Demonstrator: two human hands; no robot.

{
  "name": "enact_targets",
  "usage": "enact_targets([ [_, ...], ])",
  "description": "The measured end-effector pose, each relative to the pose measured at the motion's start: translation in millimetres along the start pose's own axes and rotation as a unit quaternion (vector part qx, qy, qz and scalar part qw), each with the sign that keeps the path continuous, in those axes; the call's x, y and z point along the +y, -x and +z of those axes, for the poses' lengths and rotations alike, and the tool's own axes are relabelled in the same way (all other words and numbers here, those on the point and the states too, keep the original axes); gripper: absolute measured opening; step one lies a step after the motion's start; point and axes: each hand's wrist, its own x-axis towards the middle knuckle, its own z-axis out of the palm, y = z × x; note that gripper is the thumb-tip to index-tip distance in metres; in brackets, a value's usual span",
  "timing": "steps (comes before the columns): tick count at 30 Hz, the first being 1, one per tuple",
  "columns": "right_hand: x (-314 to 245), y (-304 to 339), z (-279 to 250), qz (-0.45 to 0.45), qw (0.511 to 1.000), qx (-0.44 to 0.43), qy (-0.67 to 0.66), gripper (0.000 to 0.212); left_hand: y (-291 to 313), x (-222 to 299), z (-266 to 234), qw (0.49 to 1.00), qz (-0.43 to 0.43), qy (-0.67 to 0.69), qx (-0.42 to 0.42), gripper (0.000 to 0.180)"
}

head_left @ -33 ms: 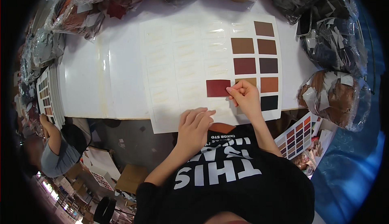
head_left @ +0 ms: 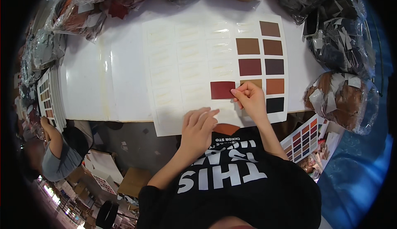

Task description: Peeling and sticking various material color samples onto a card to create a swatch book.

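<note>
A dark red rectangular swatch (head_left: 222, 90) is pinched by its right end between the thumb and fingers of my right hand (head_left: 251, 100). It is held over the third column of a white sample board (head_left: 169, 123), where glue streaks show in the outlined boxes. Brown, maroon, dark and orange swatches are on the board's right two columns; my right hand partly covers a tan one (head_left: 250, 82). My left hand (head_left: 199, 125), fingers spread and holding nothing, hovers at the near edge. An orange-brown piece (head_left: 226, 129) lies beside it, partly hidden.
Clear plastic bags of swatches line the table's far side, with a brown-filled bag (head_left: 337, 98) at right. A filled sample card (head_left: 302, 140) leans below the right edge. At far left, another person's hand (head_left: 46, 123) touches a stack of sample boards (head_left: 51, 98).
The fingers of my left hand have shifted slightly away from me. My right hand and the dark red swatch stay put.
</note>
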Motion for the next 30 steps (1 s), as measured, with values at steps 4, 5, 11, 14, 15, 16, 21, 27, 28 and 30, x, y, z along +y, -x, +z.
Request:
enact_targets([
  [4, -2, 0, -2, 0.013, 1.000, -0.009, 0.009, 0.014, -11, -6, -1, 0.999, -0.016, -0.049, -0.005, 0.010],
  [5, -3, 0, -2, 0.016, 1.000, -0.012, 0.005, 0.014, -14, -7, -1, 0.998, -0.015, -0.062, -0.008, 0.010],
  [11, -3, -3, -2, 0.034, 0.999, -0.006, -0.008, 0.012, -27, -13, 3, 0.995, -0.013, -0.098, -0.030, 0.008],
  [14, -4, -3, -2, 0.035, 0.999, -0.004, -0.002, 0.012, -30, -15, 5, 0.994, -0.020, -0.102, -0.045, 0.005],
  [15, -4, -3, -1, 0.036, 0.999, -0.003, -0.003, 0.012, -30, -15, 5, 0.993, -0.030, -0.099, -0.051, 0.004],
  [16, -5, -2, -1, 0.037, 0.999, -0.004, 0.003, 0.013, -30, -15, 6, 0.993, -0.029, -0.099, -0.053, 0.004],
  [21, -6, -1, 0, 0.037, 0.999, 0.005, 0.024, 0.015, -29, -19, 9, 0.992, -0.030, -0.103, -0.061, 0.005],
  [27, -22, 1, 2, 0.059, 0.995, 0.009, 0.077, 0.020, -28, -16, 9, 0.992, -0.039, -0.101, -0.066, 0.016],
  [28, -24, 0, 0, 0.022, 0.975, 0.024, 0.218, 0.021, -27, -16, 8, 0.992, -0.038, -0.100, -0.066, 0.016],
  [30, -24, 2, -7, -0.019, 0.935, 0.040, 0.353, 0.021, -26, -18, 5, 0.994, -0.042, -0.079, -0.061, 0.026],
])
